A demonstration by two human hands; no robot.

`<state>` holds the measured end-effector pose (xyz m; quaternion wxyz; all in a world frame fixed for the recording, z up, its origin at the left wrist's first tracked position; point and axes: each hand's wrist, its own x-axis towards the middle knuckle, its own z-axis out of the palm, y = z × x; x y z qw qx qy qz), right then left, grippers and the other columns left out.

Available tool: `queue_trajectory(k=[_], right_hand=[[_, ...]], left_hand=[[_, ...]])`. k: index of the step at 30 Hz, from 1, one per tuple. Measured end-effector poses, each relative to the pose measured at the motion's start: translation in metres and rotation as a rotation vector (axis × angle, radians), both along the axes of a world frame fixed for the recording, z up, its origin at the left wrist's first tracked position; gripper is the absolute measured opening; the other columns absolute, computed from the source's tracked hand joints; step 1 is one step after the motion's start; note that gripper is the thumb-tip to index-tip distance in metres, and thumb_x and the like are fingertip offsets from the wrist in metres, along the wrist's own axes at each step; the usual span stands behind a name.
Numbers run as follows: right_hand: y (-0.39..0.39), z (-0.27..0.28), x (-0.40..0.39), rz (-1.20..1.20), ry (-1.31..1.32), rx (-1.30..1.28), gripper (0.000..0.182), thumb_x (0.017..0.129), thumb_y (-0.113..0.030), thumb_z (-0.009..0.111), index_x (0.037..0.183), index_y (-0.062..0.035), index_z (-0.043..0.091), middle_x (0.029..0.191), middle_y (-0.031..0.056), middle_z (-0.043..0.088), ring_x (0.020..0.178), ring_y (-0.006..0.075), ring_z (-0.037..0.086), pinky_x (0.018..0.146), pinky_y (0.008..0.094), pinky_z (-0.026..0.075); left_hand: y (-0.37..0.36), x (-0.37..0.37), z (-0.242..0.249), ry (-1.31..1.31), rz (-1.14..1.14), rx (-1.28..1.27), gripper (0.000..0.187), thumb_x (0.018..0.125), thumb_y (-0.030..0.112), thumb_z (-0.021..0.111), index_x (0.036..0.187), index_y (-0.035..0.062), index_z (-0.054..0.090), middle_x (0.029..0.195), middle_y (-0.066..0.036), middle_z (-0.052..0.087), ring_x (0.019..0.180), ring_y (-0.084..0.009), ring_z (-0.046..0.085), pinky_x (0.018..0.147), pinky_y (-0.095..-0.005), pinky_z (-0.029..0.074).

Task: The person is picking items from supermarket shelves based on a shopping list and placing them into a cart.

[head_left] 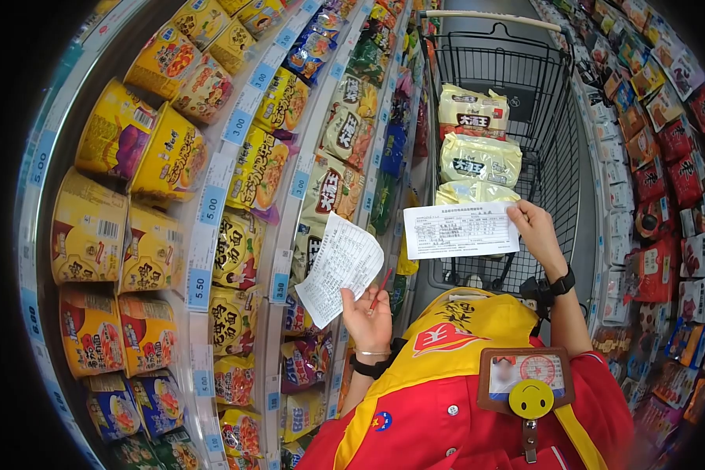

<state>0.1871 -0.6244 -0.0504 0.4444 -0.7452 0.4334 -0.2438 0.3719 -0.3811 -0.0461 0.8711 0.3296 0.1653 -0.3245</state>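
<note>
My left hand [367, 323] is closed on the lower edge of a curled white paper sheet [339, 270] covered in lines of small text. A thin red pen [382, 288] also sticks up from its fingers. In my right hand [537, 238], thumb and fingers pinch the right end of a printed form [462, 230] with a table and handwriting on it. This form is held flat above the near end of a shopping cart [552, 117]. Packs of instant noodles [480, 159] lie in the cart just beyond it, the nearest partly hidden by the form.
Shelves of noodle cups [121, 133] and bagged noodles [263, 168] rise close on my left, with price labels [211, 200] along their edges. Packaged snacks [658, 172] line the right side. The cart's handle bar [489, 17] is at the far end.
</note>
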Motion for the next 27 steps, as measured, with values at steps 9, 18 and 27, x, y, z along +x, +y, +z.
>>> queue_trajectory(k=[9, 18, 27], right_hand=[[-0.0005, -0.0016, -0.0019, 0.000, -0.011, 0.019, 0.029, 0.085, -0.024, 0.052, 0.083, 0.0052, 0.057, 0.059, 0.0120, 0.055, 0.052, 0.0159, 0.051, 0.051, 0.0279, 0.040], [-0.0015, -0.0029, -0.0027, -0.001, 0.005, 0.016, 0.030, 0.085, -0.024, 0.052, 0.084, 0.0051, 0.057, 0.061, 0.0128, 0.056, 0.053, 0.0175, 0.053, 0.052, 0.0284, 0.041], [-0.0008, -0.0006, -0.0009, 0.007, 0.026, 0.021, 0.029, 0.085, -0.023, 0.051, 0.084, 0.0050, 0.057, 0.061, 0.0123, 0.056, 0.053, 0.0166, 0.052, 0.052, 0.0280, 0.041]], left_hand=[[0.0002, -0.0001, -0.0008, 0.001, 0.005, 0.017, 0.036, 0.091, 0.034, 0.041, 0.086, -0.0004, 0.049, 0.074, -0.007, 0.050, 0.069, -0.0158, 0.045, 0.063, -0.0284, 0.038], [0.0009, 0.0014, -0.0040, 0.007, -0.006, 0.017, 0.038, 0.091, 0.035, 0.041, 0.086, -0.0016, 0.050, 0.074, -0.007, 0.051, 0.069, -0.0155, 0.046, 0.063, -0.0281, 0.039], [-0.0006, 0.0007, -0.0007, -0.002, -0.003, 0.030, 0.035, 0.090, 0.033, 0.043, 0.086, -0.0018, 0.050, 0.073, -0.006, 0.050, 0.068, -0.0142, 0.044, 0.062, -0.0267, 0.038]])
